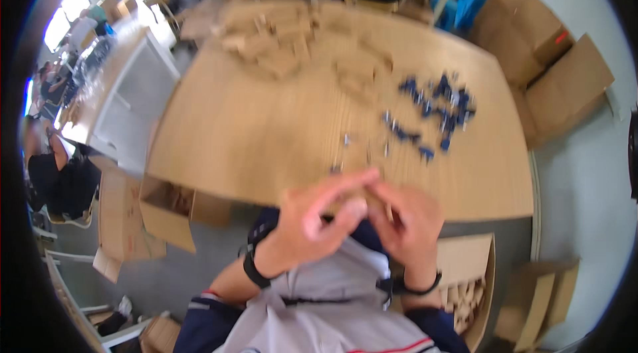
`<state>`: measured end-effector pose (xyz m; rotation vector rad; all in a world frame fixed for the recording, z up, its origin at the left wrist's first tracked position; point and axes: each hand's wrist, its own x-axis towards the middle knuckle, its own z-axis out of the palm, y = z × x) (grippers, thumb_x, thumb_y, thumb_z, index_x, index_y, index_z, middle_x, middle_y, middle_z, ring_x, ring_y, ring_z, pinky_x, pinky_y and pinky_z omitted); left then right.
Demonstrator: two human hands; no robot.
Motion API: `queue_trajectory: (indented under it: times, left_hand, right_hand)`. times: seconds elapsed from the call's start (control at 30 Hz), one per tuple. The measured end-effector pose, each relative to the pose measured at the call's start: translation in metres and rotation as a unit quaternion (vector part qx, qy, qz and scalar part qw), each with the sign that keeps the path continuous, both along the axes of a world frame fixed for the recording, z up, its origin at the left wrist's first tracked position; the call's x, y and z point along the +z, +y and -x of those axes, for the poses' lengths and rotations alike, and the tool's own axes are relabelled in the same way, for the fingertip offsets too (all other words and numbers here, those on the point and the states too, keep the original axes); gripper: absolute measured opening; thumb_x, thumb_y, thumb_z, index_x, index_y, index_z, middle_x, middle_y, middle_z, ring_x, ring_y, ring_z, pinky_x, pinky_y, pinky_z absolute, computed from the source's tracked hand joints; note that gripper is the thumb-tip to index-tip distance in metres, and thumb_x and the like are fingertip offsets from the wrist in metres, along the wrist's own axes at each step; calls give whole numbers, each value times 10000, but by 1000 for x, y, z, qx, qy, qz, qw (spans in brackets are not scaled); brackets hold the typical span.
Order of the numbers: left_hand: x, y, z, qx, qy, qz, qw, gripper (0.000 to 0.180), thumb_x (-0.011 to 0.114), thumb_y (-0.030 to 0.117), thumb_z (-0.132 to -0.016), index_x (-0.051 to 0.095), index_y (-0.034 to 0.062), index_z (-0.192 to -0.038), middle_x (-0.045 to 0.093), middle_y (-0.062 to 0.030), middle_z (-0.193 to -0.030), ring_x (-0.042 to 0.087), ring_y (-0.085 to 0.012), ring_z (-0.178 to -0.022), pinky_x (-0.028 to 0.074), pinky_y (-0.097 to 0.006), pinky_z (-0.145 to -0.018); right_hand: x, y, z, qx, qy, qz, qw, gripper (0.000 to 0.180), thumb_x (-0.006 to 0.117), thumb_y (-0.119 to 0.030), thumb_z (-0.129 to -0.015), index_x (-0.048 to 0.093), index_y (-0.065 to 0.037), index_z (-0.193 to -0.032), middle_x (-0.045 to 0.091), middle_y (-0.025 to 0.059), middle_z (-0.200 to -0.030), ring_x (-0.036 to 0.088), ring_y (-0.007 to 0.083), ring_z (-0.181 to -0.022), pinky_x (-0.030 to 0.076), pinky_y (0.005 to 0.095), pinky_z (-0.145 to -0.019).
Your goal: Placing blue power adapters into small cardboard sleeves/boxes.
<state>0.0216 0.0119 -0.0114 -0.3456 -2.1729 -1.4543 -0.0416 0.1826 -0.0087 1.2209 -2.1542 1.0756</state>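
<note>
My left hand [316, 217] and my right hand [409, 220] come together over the front edge of the wooden table [246, 134], fingers bent and fingertips almost meeting. Both look closed in a pinch around something small and tan, but blur and the fingers hide its kind. Just beyond them lie a few small shiny metal bits [346, 140]. Farther right is a scattered heap of small dark blue pieces with metal parts [455, 104]. Folded brown cardboard pieces [355, 77] lie past the hands, with a larger pile of them [272, 37] at the far left.
An open carton [174, 210] stands below the table's left edge. Another carton [488, 273], holding small cardboard pieces [464, 303], is close by my right arm. Large open boxes [531, 41] line the right wall. A person [63, 170] sits at the far left.
</note>
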Motion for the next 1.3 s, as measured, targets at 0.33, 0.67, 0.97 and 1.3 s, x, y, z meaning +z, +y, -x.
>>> queue_trajectory:
  times: [0.33, 0.67, 0.97, 1.3]
  left_hand:
    - [-30, 0, 12, 37, 56, -122, 990, 246, 606, -27, -904, 663, -7, -1143, 722, -122, -958, 704, -149, -753, 544, -235, -643]
    - [-26, -1, 9, 81, 123, -8, 989, 171, 562, -32, -924, 645, -82, -1065, 714, -134, -862, 649, -106, -710, 511, -207, -631]
    - [-17, -5, 3, 10, 16, -107, 994, 129, 575, 4, -942, 631, -85, -1016, 695, -140, -878, 668, -141, -737, 549, -247, -626]
    - [-9, 2, 2, -204, -289, -339, 872, 256, 495, 147, -1009, 649, -55, -1047, 688, -141, -891, 653, -119, -641, 532, -236, -570]
  right_hand:
    - [-26, -35, -14, 1, -166, 214, 963, 229, 725, 43, -799, 686, 6, -1022, 688, 122, -761, 575, 131, -533, 435, 220, -474]
    - [-36, -39, -18, 121, -287, 348, 884, 160, 663, 55, -870, 594, 62, -1014, 691, 170, -834, 605, 94, -594, 470, 206, -462]
    - [-30, -14, 7, -9, -66, 134, 989, 451, 755, -148, -721, 640, -22, -1139, 625, 150, -1118, 563, 249, -1032, 488, 347, -757]
    - [-46, 1, 6, 59, -138, 55, 987, 251, 762, -92, -666, 691, -2, -890, 691, 107, -845, 658, 257, -729, 522, 324, -625]
